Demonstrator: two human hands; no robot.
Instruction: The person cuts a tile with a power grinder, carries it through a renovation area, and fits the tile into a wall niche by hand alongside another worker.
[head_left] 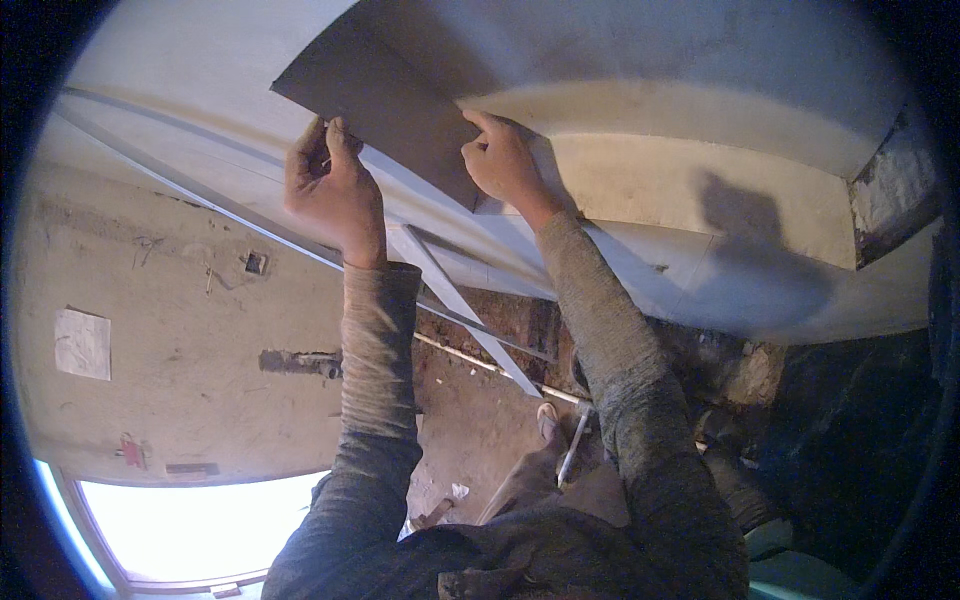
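Note:
Overhead, a thin, flat dark grey sheet (400, 110) slants across the pale ceiling. My left hand (340, 195) is closed at its lower edge, thumb and finger pinching it while the other fingers curl inward. Along the right edge, my right hand (502, 165) is closed too, its index finger bent against the sheet and the rest folded into the palm. Whatever part of the right hand's grip lies behind the sheet is hidden. Both forearms reach up in long grey sleeves.
A recessed ceiling step (680, 180) carries a shadow. Long pale metal strips (200, 175) run beside the plastered wall (160, 260), where a paper sheet (83, 343) hangs. Below are a slanting white strip (470, 310), a white pipe (575, 445) and a bright window (195, 525).

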